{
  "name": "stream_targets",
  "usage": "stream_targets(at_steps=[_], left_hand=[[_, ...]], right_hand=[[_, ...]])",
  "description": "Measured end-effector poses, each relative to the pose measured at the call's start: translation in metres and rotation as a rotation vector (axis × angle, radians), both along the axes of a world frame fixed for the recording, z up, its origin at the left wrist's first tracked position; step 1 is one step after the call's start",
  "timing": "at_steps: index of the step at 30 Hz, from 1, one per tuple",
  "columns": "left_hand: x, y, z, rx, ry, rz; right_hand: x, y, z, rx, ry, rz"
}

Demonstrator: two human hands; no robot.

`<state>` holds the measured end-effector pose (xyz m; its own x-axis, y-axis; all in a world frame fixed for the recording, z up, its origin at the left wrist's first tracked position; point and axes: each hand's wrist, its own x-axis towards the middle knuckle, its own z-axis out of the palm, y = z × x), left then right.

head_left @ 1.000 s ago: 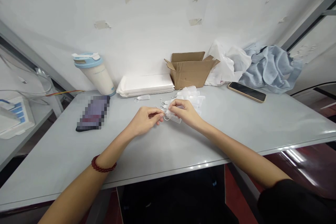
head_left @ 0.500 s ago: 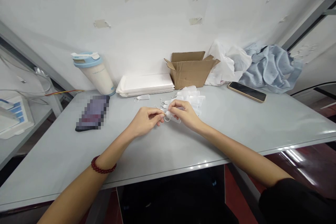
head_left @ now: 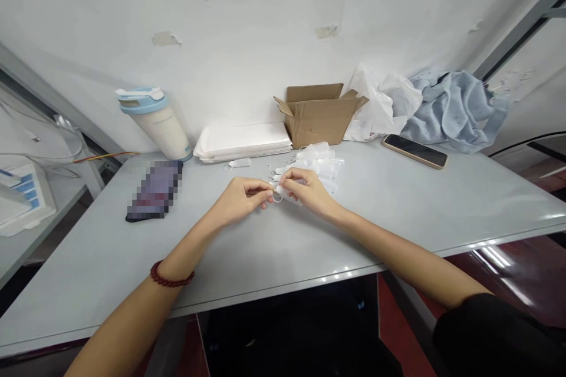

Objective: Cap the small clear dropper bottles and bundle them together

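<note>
Pile of small pieces [head_left: 325, 166], whitish translucent, slim, mid-frame just right of center; overlapping, lying flat, narrow ends mostly left, thin curved bits sticking out there (too small to identify). Front piece [head_left: 290, 196], same look, at pile's lower left edge, slanted down to the right, pale loop at its left end, partly hidden. Lone piece [head_left: 240, 162], left of center, flat, roughly level, thin loop at left end, apart from pile.

My left hand [head_left: 244, 199] and right hand [head_left: 306, 190] almost meet, fingers pinched, at the small white pieces [head_left: 319, 164] on the counter [head_left: 265, 247]. Behind them sits an open cardboard box [head_left: 319, 121].
</note>
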<state>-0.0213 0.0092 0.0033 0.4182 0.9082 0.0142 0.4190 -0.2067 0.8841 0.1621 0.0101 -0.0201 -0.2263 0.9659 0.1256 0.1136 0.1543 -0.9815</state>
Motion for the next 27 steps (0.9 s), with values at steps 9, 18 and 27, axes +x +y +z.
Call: stream_targets(at_steps=[9, 18, 27], left_hand=[[-0.005, 0.002, 0.009, 0.007, -0.006, 0.035], [0.000, -0.002, 0.001, -0.010, -0.013, 0.009], [-0.021, 0.017, 0.007, 0.057, 0.045, 0.030]], right_hand=[[-0.001, -0.002, 0.009, 0.005, 0.052, -0.046], [0.000, -0.002, -0.001, 0.012, 0.035, -0.005], [-0.004, -0.002, -0.006, 0.055, -0.084, -0.029]])
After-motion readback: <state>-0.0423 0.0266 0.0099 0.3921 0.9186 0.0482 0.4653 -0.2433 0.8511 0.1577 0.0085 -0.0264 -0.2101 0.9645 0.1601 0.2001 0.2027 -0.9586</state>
